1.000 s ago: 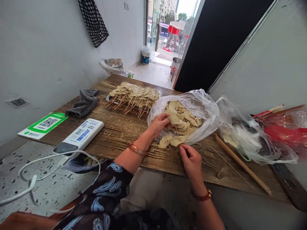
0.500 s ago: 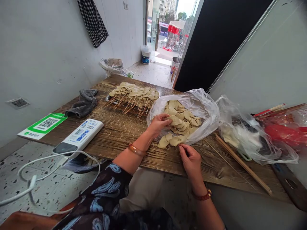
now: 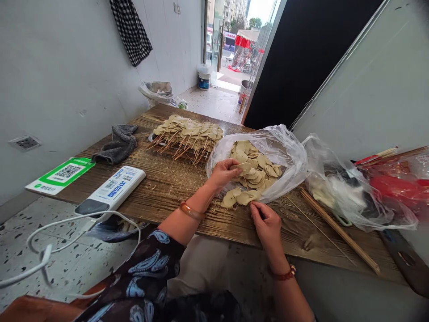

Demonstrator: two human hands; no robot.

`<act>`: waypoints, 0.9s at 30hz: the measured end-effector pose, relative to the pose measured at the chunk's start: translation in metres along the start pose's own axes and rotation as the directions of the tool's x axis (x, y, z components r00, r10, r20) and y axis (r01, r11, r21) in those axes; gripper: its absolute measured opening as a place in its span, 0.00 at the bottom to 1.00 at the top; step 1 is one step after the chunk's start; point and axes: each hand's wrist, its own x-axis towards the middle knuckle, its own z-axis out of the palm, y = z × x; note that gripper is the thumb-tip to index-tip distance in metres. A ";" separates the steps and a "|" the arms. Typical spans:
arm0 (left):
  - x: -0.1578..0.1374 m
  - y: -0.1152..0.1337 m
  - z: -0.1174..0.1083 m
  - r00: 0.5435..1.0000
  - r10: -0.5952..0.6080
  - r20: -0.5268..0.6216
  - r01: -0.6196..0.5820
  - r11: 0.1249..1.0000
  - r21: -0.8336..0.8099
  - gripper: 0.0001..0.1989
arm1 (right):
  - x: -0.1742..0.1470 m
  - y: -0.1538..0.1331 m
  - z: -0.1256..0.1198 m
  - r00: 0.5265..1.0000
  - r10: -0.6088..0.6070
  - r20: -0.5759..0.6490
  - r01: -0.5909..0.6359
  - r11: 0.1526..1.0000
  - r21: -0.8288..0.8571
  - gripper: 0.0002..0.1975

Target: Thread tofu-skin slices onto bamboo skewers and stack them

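Observation:
Between thumb and fingers my left hand (image 3: 225,175) pinches a thin, round beige slice (image 3: 244,168) at the mouth of the clear plastic bag (image 3: 291,152). My right hand (image 3: 267,221) is closed on the lower end of a thin skewer (image 3: 246,182), most of which is hidden. A threaded slice (image 3: 248,197) sits on that skewer just above my right fingers. Many loose slices (image 3: 256,158) fill the bag, and another slice (image 3: 229,198) lies at its front edge. Farther back, a pile of skewered slices (image 3: 191,129) rests on a tray, sticks toward me.
A bundle of bare skewers (image 3: 338,230) lies to the right, near a second plastic bag (image 3: 355,197) and a dark-bladed tool (image 3: 404,259). On the left are a grey cloth (image 3: 117,143), a white power bank (image 3: 112,190) with a cable, and a QR-code card (image 3: 62,174).
The left hand has shifted very slightly to the right with its slice. The right hand and the skewer stay almost where they were.

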 end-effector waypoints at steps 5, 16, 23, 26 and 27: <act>0.000 -0.001 -0.002 0.996 0.079 0.044 -0.085 0.983 0.164 0.12 | 0.000 0.004 0.002 1.000 0.002 0.001 -0.002 1.000 -0.005 0.14; -0.005 -0.001 0.002 0.990 0.087 0.109 -0.116 0.950 0.291 0.12 | 0.001 0.005 0.003 1.000 -0.013 -0.025 0.014 1.000 0.017 0.12; -0.006 0.001 0.003 0.998 -0.038 0.048 0.038 0.999 -0.006 0.12 | -0.001 0.000 0.001 0.995 -0.076 -0.056 0.077 0.997 0.005 0.12; -0.007 0.001 0.002 0.995 -0.074 0.066 0.080 0.992 -0.098 0.16 | -0.001 -0.003 0.000 0.994 -0.093 -0.060 0.094 0.996 0.003 0.12; -0.007 0.001 0.002 0.994 -0.087 0.071 0.096 0.988 -0.124 0.18 | -0.001 -0.004 0.000 0.994 -0.096 -0.058 0.096 0.995 -0.001 0.11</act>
